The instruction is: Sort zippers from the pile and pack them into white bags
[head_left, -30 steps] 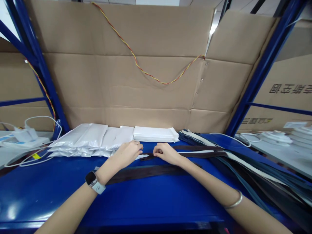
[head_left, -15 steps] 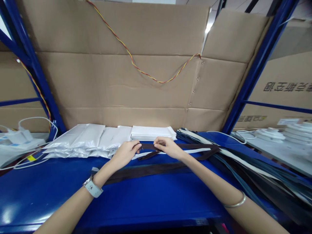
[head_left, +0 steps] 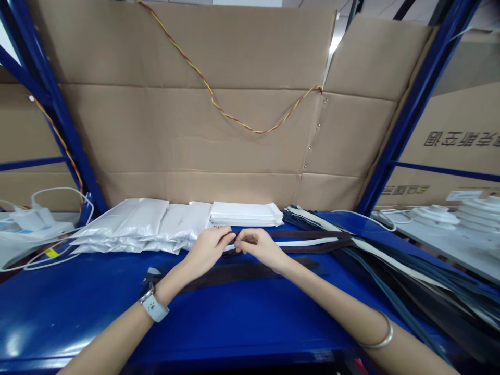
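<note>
My left hand (head_left: 206, 251) and my right hand (head_left: 262, 250) meet over the middle of the blue table, fingertips pinched close together. Between them is the end of a dark brown fabric strip (head_left: 312, 234), which looks like zipper tape; the fingers hide the exact grip. From there the strip runs right to a bundle of long strips (head_left: 394, 271) in dark blue, brown and cream. A white strip (head_left: 307, 242) lies along it. Nearer me, another dark brown strip (head_left: 238, 273) lies flat on the table, partly behind my left wrist.
Stacked white plastic packets (head_left: 136, 221) and flat white packages (head_left: 244, 213) stand along the cardboard wall (head_left: 187, 130). White chargers and cables (head_left: 39, 219) lie at the left. Round white items (head_left: 433, 216) sit on a grey surface at the right. Blue posts (head_left: 414, 114) frame the table (head_left: 250, 323).
My right hand has moved left and both hands' fingertips have come together. The short loose brown end that hung beside my right hand is now hidden by my fingers.
</note>
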`<action>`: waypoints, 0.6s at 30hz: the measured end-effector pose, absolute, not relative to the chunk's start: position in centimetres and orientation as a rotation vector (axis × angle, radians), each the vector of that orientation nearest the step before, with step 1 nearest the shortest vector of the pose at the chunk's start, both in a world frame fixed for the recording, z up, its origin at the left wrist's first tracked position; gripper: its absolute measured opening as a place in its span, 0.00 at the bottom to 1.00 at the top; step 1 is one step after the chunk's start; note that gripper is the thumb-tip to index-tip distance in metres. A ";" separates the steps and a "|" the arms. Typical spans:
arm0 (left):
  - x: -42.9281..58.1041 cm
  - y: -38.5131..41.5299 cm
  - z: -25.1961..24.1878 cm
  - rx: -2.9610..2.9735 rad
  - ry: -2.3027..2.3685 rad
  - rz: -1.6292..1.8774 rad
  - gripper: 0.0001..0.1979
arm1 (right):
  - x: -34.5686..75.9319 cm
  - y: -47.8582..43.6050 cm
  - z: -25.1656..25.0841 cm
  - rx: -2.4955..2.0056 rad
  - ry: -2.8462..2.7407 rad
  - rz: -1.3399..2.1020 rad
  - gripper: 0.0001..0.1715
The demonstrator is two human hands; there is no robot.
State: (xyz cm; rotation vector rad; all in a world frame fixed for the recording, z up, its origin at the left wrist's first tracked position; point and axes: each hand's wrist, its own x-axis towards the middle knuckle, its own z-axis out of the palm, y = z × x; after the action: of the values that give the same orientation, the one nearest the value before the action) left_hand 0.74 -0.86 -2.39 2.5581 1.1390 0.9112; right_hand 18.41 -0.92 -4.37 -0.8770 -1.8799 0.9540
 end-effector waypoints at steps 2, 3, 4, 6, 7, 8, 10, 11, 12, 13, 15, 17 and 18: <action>0.8 -0.8 -2.2 2.624 1.178 0.920 0.15 | 18.7 -0.9 -4.2 -0.898 -1.981 0.796 0.07; 0.7 -0.6 -2.1 2.645 1.188 0.908 0.15 | 18.9 -0.7 -4.1 -0.923 -2.033 0.696 0.07; 0.5 -0.4 -1.8 2.653 1.197 0.902 0.15 | 19.2 -0.5 -4.1 -0.962 -2.074 0.592 0.07; -0.6 0.2 -1.0 2.639 1.258 0.932 0.16 | 20.2 0.3 -4.4 -1.078 -2.099 0.414 0.07; -1.5 0.7 -0.5 2.623 1.331 0.966 0.16 | 21.0 0.9 -4.6 -1.147 -2.099 0.354 0.07; -2.7 1.2 0.2 2.603 1.433 1.002 0.17 | 21.8 1.6 -4.7 -1.218 -2.099 0.309 0.07; -5.9 2.3 1.5 2.550 1.718 1.032 0.18 | 24.0 3.0 -4.7 -1.356 -2.106 0.239 0.07; -7.8 2.8 2.1 2.520 1.873 1.020 0.18 | 25.1 3.7 -4.6 -1.423 -2.111 0.198 0.07; -9.6 3.2 2.7 2.461 2.053 1.039 0.19 | 26.2 4.3 -4.4 -1.492 -2.114 0.148 0.07; -11.3 3.6 3.0 2.395 2.220 1.030 0.21 | 27.2 4.7 -4.2 -1.556 -2.119 0.099 0.07; -14.0 3.9 3.4 2.145 2.540 1.007 0.24 | 28.6 5.3 -3.7 -1.634 -2.158 0.041 0.07; -15.4 3.8 3.4 1.948 2.712 0.936 0.27 | 29.1 5.3 -3.3 -1.602 -2.224 0.026 0.07; -15.7 3.6 3.4 1.913 2.748 0.901 0.28 | 29.0 5.2 -3.2 -1.541 -2.257 0.028 0.07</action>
State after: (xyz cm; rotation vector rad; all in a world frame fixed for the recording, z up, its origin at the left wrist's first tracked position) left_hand -15.68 3.55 3.36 1.9130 2.7485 0.9005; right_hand 28.99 5.15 -3.23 -1.5409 -2.2572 0.0278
